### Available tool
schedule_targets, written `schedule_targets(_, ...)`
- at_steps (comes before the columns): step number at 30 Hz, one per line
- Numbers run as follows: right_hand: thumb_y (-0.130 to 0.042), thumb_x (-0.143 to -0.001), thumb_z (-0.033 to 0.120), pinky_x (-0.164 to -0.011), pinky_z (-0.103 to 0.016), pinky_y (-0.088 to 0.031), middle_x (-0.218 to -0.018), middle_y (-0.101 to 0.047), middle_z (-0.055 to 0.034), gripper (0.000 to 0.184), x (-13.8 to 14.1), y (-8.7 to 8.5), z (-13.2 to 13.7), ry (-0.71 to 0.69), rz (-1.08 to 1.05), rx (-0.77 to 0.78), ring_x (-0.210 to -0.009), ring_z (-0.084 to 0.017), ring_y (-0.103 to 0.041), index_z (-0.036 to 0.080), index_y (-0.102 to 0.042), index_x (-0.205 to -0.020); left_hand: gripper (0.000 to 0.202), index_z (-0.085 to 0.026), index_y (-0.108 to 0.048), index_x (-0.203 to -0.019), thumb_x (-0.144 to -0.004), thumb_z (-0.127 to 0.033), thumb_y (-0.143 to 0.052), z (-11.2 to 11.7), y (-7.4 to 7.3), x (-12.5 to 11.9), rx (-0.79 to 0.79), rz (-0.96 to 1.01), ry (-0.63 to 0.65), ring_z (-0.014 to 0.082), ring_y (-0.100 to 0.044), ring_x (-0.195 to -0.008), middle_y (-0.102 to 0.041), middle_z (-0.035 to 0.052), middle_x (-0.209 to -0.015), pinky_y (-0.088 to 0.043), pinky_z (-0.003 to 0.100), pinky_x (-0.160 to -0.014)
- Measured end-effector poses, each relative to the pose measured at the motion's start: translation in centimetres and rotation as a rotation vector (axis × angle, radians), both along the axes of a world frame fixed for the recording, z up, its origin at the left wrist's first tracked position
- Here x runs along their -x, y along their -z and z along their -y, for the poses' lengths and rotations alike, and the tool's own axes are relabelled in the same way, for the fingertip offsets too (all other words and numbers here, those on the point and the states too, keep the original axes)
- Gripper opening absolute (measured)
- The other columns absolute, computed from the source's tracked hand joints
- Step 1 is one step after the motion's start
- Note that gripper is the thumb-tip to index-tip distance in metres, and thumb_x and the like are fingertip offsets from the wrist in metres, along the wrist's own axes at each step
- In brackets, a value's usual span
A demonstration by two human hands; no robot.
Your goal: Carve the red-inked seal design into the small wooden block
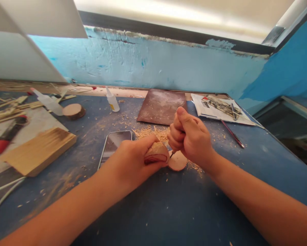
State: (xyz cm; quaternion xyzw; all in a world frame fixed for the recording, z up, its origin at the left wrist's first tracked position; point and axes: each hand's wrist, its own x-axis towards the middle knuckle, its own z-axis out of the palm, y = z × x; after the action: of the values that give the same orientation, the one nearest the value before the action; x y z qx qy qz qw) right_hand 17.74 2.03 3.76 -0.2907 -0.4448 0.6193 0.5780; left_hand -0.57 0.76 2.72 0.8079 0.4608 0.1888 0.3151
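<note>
My left hand [133, 159] is closed around a small rounded piece of wood [157, 153], pressing it down on the blue table [168, 212]. My right hand [190, 138] is a fist around a thin carving tool whose tip [171, 154] points down between the wood piece and a pale wooden disc [178, 161] lying flat just right of it. The tool's handle is hidden inside the fist. Wood shavings [153, 131] lie scattered behind both hands.
A phone [113, 143] lies face up left of my hands. A brown sheet [162, 106], glue bottle [112, 101], wood slice [73, 111], wooden block [40, 150], red-handled knife [4, 136], sticks, a paper with tools [221, 106] and a thin pencil-like rod [232, 134] surround them.
</note>
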Motion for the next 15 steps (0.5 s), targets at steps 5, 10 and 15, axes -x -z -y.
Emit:
schedule_targets(5, -0.059, -0.100, 0.053, -0.035, -0.021, -0.020, -0.049, -0.026, 0.0095, 0.055, -0.9, 0.6, -0.4, -0.054, -0.047, 0.029, -0.037, -0.006, -0.020, 0.022, -0.036, -0.061, 0.041, -0.023, -0.061, -0.111, -0.079, -0.040, -0.080, 0.1, -0.2, 0.2, -0.118, 0.016, -0.084, 0.0180, -0.066, -0.065, -0.073, -0.0024, -0.081, -0.047, 0.029, -0.065)
schedule_targets(10, -0.060, -0.100, 0.051, -0.036, -0.022, -0.020, -0.047, -0.025, 0.0093, 0.055, -1.3, 0.5, -0.3, -0.066, -0.066, 0.042, -0.037, -0.007, -0.018, 0.022, -0.034, -0.060, 0.034, -0.022, -0.065, -0.106, -0.082, -0.041, -0.079, 0.1, -0.3, 0.3, -0.095, 0.084, -0.090, 0.0170, -0.068, -0.069, -0.074, -0.0034, -0.083, -0.049, 0.029, -0.068)
schedule_targets(15, -0.055, -0.102, 0.049, -0.038, -0.023, -0.019, -0.048, -0.024, 0.0086, 0.055, -1.4, 0.4, 0.2, -0.082, -0.061, 0.010, -0.039, -0.007, -0.017, 0.022, -0.033, -0.060, 0.035, -0.022, -0.070, -0.101, -0.083, -0.050, -0.080, 0.2, -0.4, 0.6, -0.023, 0.160, -0.045, 0.0164, -0.065, -0.069, -0.072, -0.0042, -0.078, -0.047, 0.028, -0.062)
